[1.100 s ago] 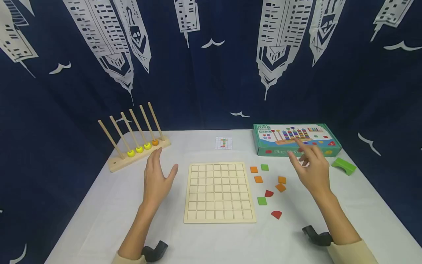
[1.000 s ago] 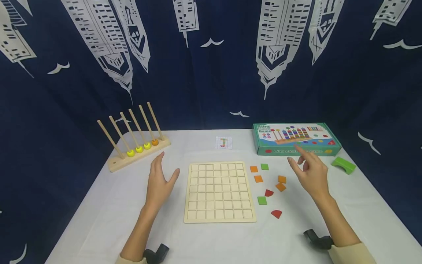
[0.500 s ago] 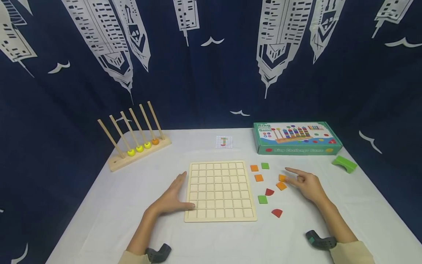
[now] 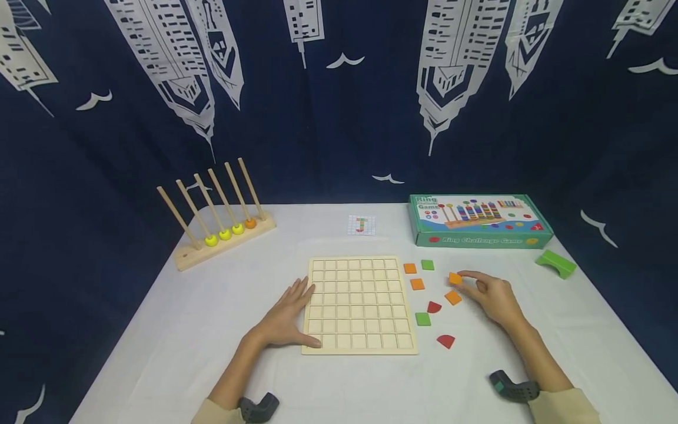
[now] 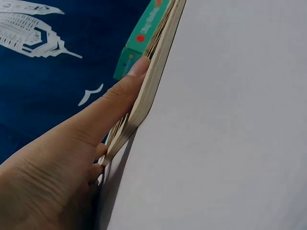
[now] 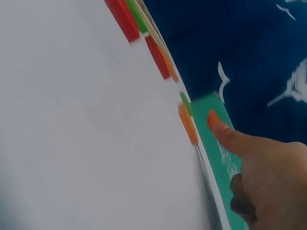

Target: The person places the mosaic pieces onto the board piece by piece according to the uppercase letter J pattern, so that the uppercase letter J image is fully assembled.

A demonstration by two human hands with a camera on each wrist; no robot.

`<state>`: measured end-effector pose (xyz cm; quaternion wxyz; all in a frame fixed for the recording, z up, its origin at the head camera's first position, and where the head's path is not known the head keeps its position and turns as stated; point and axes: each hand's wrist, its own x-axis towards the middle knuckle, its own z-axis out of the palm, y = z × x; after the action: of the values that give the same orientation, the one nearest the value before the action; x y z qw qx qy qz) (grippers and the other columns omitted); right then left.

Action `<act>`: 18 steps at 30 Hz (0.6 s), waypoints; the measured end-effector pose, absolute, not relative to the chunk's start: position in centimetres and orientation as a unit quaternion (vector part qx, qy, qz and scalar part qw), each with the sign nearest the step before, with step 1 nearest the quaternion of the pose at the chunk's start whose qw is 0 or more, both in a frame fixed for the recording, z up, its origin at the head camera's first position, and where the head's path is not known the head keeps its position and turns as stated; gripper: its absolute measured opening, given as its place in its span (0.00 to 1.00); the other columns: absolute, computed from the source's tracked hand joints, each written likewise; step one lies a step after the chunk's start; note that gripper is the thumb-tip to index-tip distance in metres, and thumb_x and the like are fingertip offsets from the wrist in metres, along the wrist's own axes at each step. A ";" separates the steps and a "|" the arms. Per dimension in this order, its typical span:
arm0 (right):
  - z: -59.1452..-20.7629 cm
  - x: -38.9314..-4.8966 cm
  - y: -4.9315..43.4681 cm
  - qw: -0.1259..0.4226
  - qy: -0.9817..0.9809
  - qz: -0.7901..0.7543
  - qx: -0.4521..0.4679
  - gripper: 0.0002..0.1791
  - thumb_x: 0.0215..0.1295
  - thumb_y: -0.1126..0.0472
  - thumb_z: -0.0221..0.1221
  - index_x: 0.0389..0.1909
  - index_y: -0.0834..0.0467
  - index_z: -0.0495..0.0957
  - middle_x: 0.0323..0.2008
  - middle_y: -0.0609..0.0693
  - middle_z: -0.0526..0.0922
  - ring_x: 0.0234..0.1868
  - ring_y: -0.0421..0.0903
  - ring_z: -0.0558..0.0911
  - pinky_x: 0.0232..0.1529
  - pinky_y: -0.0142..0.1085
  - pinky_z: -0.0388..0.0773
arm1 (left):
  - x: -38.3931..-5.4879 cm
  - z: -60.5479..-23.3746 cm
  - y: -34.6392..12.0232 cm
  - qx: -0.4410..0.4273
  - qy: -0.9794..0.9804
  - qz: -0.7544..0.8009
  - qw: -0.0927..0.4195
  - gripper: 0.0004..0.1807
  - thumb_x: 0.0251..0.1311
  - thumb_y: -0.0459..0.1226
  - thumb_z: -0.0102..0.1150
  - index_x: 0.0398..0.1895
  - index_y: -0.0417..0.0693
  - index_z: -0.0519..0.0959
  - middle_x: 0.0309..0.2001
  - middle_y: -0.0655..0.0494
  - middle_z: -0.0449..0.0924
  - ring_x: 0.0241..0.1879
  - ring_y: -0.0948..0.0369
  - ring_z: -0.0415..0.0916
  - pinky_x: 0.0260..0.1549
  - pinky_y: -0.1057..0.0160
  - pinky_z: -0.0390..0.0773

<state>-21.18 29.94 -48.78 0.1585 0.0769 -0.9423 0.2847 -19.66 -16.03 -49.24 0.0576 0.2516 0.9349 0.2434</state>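
A gridded board [image 4: 358,304] is set at the middle of the table [image 4: 159,365], with a small card [image 4: 362,225] behind it. A peg rack [image 4: 222,232] is placed to the rear left, a game box [image 4: 479,221] to the rear right. Loose tiles [image 4: 424,294] are scattered just right of the board. The left hand [image 4: 286,318] is laid on the board's left edge; the right hand [image 4: 489,297] is placed among the tiles, touching one tile [image 4: 455,278].

Two bare forearms end in bare hands, the left hand [image 4: 286,321] and the right hand [image 4: 489,297]. Cream sleeves [image 4: 561,407] are pushed back toward the elbows. A small dark grey wrist camera [image 4: 512,388] with a teal mark sits by each cuff; the left one [image 4: 258,407] is alike.
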 end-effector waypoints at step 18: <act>-47.2 -22.9 14.3 0.112 -0.919 0.324 0.196 0.18 0.58 0.51 0.63 0.46 0.55 0.81 0.07 0.37 0.55 0.12 0.34 0.51 0.13 0.28 0.52 | -19.2 -49.1 -15.7 0.267 0.934 0.230 0.052 0.74 0.21 0.73 0.64 0.72 0.43 0.46 0.73 0.47 0.31 0.71 0.53 0.29 0.66 0.54 0.37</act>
<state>-22.94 14.29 -47.16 0.1124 0.1961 -0.9187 0.3238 -19.15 -15.69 -49.07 0.0516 0.2667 0.9345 0.2301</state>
